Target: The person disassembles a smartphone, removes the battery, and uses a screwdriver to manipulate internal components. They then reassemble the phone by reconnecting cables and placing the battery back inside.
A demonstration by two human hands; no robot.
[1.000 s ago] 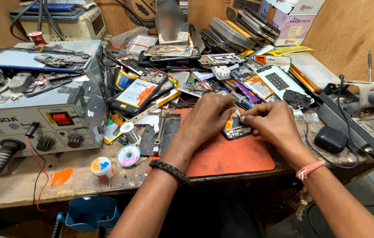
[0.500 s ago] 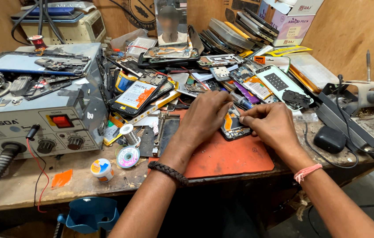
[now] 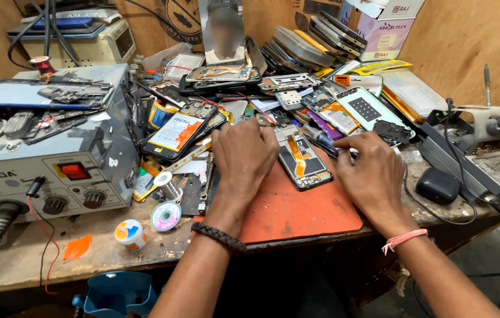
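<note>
Workbench (image 3: 103, 253) (wood-walled corner) heaped with phone parts (image 3: 297, 82), orange mat (image 3: 297, 212).

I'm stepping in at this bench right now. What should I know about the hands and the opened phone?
Left hand: palm down on the orange work mat, beside the opened phone, holding nothing visible.
Right hand: resting on the mat's right edge, fingertips by a small tool; whether it grips the tool is unclear.
The phone lies back-off on the mat between the hands, orange flex cable exposed.
Done: back cover is off.
Left: phone not yet closed up.
</note>
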